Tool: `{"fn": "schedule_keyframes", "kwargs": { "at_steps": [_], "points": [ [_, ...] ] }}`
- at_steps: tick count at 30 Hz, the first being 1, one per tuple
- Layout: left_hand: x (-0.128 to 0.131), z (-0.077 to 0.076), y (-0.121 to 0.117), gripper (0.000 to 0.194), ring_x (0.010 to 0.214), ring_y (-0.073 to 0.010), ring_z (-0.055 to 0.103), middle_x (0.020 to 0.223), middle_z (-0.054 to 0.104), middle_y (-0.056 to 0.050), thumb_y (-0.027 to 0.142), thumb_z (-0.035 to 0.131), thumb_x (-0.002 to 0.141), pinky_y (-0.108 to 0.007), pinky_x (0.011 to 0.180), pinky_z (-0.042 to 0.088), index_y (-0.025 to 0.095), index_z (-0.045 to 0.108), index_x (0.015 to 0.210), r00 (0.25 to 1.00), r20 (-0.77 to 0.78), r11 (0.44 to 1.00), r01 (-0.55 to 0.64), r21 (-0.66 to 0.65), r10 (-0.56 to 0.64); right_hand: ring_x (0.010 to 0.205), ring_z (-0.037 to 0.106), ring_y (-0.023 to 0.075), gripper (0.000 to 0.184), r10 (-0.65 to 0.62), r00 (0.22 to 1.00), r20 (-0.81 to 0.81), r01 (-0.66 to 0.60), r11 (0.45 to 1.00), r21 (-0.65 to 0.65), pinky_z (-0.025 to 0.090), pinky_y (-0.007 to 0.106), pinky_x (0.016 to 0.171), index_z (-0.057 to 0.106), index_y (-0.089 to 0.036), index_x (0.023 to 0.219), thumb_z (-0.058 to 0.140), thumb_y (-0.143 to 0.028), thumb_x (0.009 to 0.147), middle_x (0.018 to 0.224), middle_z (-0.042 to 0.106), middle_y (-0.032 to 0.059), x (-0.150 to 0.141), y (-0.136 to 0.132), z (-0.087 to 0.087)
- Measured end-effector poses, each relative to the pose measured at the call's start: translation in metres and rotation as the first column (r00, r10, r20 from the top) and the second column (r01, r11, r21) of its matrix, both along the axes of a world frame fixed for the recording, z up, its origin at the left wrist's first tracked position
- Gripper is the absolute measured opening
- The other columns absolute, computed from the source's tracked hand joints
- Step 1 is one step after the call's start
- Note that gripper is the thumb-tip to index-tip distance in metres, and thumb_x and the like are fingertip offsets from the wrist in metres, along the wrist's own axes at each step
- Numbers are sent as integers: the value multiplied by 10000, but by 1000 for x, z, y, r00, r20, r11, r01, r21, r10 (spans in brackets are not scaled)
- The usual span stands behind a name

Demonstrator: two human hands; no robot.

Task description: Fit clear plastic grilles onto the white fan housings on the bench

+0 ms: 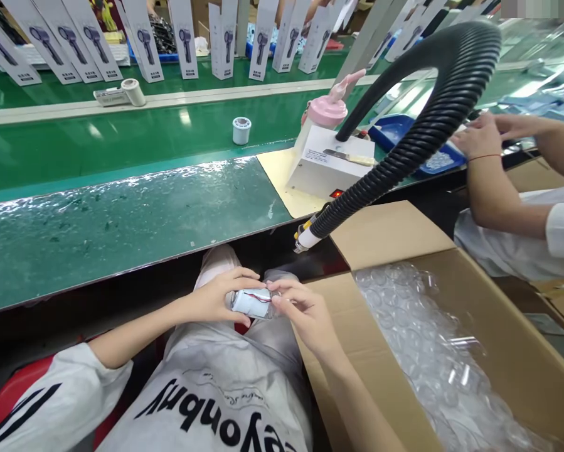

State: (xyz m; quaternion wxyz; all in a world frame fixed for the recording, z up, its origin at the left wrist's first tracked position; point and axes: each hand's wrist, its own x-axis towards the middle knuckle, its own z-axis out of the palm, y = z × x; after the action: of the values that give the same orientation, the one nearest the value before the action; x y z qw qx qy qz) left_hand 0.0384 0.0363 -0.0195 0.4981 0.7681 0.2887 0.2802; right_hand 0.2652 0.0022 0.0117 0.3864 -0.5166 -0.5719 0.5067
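I have the pale blue cylinder [252, 304] over my lap, just off the near edge of the green table [178, 216], with clear plastic around its ends. My left hand [218, 298] is wrapped round one end, thumb below and fingers above. My right hand [307, 312] is closed on the other end, thumb and fingertips gripping the clear plastic; whether they pinch a wire too, I can't tell. As far as I can judge, the cylinder is already in the plastic, but the red and dark wires lie loose across its outside, so this piece looks partly done. I can't see whether the plastic is fully closed or where the wires end. Beside my right arm, the open cardboard box [389, 370] holds many clear plastic pieces [418, 333], so plenty look unused. The tip [305, 240] of the black ribbed hose [444, 103] hangs above and beyond my right hand, apart from the piece; its white machine [326, 164] shows a lit red switch [337, 194]. Off to my right, a co-worker's hands [482, 135] are busy near a blue tray [397, 135].
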Motion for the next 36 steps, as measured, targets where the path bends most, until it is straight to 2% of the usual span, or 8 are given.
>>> {"fn": "schedule_keyframes", "kwargs": {
  "at_steps": [3,5,9,12,16,22,29,36],
  "points": [
    [1,9,-2,654,1175,-285,620,1290,659,-113,385,834,747,-447,1048,477,265,608,1349,1000,1,991,29,-132,-29,1029,715,279,354,-5,993,-115,0,999,-45,590,402,850,733,-237,609,762,-519,820,1041,773,96,5,1,-4],
    [2,11,-4,650,1146,-270,632,1289,654,-117,365,831,745,-417,1001,508,239,601,1339,999,45,958,3,-285,10,1137,692,304,231,81,990,-113,-80,997,14,584,452,934,795,-261,783,811,-492,789,1189,752,97,10,-2,-5],
    [3,3,-13,685,1078,-237,645,1256,638,-120,408,834,741,-377,938,531,205,569,1340,976,182,839,1,-544,117,1275,625,304,372,207,967,151,-242,933,265,526,491,1072,746,-291,1171,823,-272,808,1411,633,101,15,-11,-6],
    [3,-2,-16,752,1051,-236,647,1182,661,-104,458,858,709,-371,910,534,219,560,1357,972,208,808,34,-589,111,1272,630,300,356,197,951,240,-268,911,313,540,470,1065,711,-262,1214,768,-259,863,1412,629,119,17,-17,-6],
    [0,5,-15,829,1108,-264,642,1280,651,-122,493,865,690,-352,878,548,251,544,1415,986,161,852,41,-521,51,1251,645,309,357,214,951,224,-280,904,322,553,460,1051,696,-243,1191,787,-311,852,1390,646,133,19,-19,-6],
    [-6,13,-12,769,1293,-314,573,1425,610,-117,453,848,734,-431,1050,491,306,558,1431,987,149,972,88,-216,-56,1174,689,319,459,183,974,137,-210,951,227,587,477,1002,691,-248,1222,832,-363,801,1269,721,113,22,-24,-7],
    [-8,13,-13,766,1364,-301,536,1488,561,-113,393,825,781,-452,1152,420,327,505,1474,983,141,990,126,-71,-115,1051,732,263,462,189,980,-58,-185,981,60,649,372,862,678,-278,1213,841,-364,790,1200,743,73,18,-24,0],
    [-9,14,-13,770,1392,-313,512,1502,545,-122,360,828,782,-495,1170,402,324,499,1477,986,118,991,127,-44,-122,1025,706,267,505,137,976,-172,-162,977,-139,641,338,749,654,-255,1151,821,-530,763,1171,716,109,15,-23,-1]
  ]
}}
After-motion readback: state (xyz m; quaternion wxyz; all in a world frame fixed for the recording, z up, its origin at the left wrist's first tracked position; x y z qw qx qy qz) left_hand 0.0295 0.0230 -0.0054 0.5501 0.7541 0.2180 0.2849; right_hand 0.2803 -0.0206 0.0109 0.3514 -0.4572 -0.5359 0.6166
